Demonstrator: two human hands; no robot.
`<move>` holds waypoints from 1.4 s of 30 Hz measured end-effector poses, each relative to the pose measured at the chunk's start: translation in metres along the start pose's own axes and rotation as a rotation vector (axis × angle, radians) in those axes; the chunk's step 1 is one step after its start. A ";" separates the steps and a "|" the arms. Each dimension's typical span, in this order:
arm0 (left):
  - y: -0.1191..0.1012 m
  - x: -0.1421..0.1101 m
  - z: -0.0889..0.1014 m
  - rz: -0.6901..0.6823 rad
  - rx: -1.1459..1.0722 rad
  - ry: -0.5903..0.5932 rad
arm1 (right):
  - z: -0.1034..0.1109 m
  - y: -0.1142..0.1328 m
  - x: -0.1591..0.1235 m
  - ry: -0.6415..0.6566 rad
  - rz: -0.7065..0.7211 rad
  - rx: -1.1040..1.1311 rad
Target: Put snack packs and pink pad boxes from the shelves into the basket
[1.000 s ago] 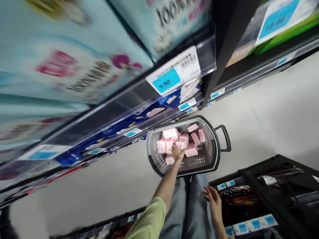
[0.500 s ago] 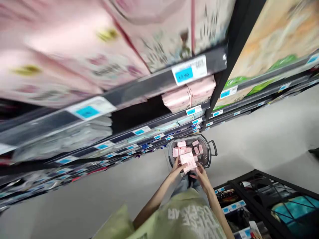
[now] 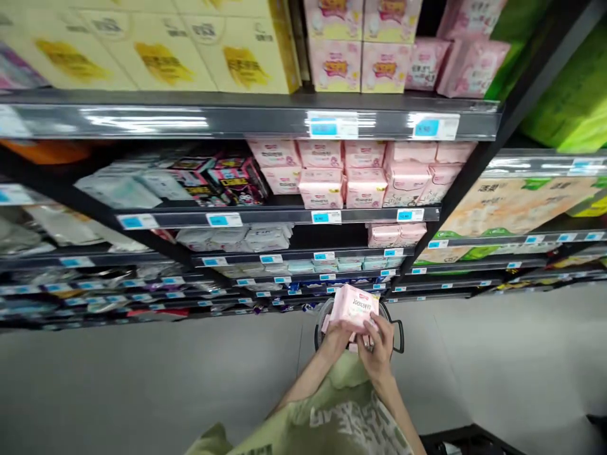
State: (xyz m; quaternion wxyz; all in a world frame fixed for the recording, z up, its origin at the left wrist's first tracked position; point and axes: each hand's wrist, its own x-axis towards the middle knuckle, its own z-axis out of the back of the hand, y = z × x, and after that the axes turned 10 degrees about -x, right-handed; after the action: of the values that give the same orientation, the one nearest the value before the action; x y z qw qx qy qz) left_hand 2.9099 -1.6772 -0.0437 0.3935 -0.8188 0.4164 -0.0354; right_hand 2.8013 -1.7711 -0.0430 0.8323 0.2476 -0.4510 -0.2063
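Note:
A pink rectangular pack (image 3: 355, 307) with printed lettering is lifted between my two hands, above a shopping basket. My left hand (image 3: 338, 335) grips its lower left side, the fingers mostly hidden under the pack. With bent fingers, my right hand (image 3: 377, 338) holds the lower right corner; a ring shows on it. The dark basket (image 3: 317, 332) stands on the floor below, largely covered by the pack and my hands. Only bits of other pink packs (image 3: 325, 322) show inside it.
Ahead is a tall dark shelf rack (image 3: 284, 120) with price labels. Similar pink packs (image 3: 321, 188) fill part of a middle shelf, beside dark printed packs (image 3: 238, 180). Yellow boxes (image 3: 165, 54) stand higher up. A black stand (image 3: 467, 439) is at the lower right.
The view has swung level and back, showing more of the shelves. The pink pack is now raised and tilted upward in both hands, hiding more of the basket.

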 end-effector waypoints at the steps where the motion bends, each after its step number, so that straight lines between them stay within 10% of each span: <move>1: -0.007 -0.002 -0.001 -0.001 -0.017 0.007 | 0.001 0.007 -0.001 0.012 0.054 0.025; 10: -0.034 -0.010 0.014 -0.029 -0.120 0.032 | -0.007 0.043 0.012 0.347 -0.471 0.588; 23: -0.050 -0.030 0.032 -0.118 -0.057 -0.166 | -0.003 0.023 0.014 0.387 -0.577 0.811; 42: -0.030 -0.041 0.016 -0.180 0.030 -0.134 | 0.009 0.020 0.001 0.248 -0.822 0.798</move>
State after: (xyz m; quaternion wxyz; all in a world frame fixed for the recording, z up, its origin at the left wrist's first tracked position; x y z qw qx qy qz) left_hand 2.9088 -1.6277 -0.0237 0.4279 -0.8475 0.3132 -0.0222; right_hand 2.7962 -1.7574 -0.0259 0.5731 0.7187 -0.2598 -0.2958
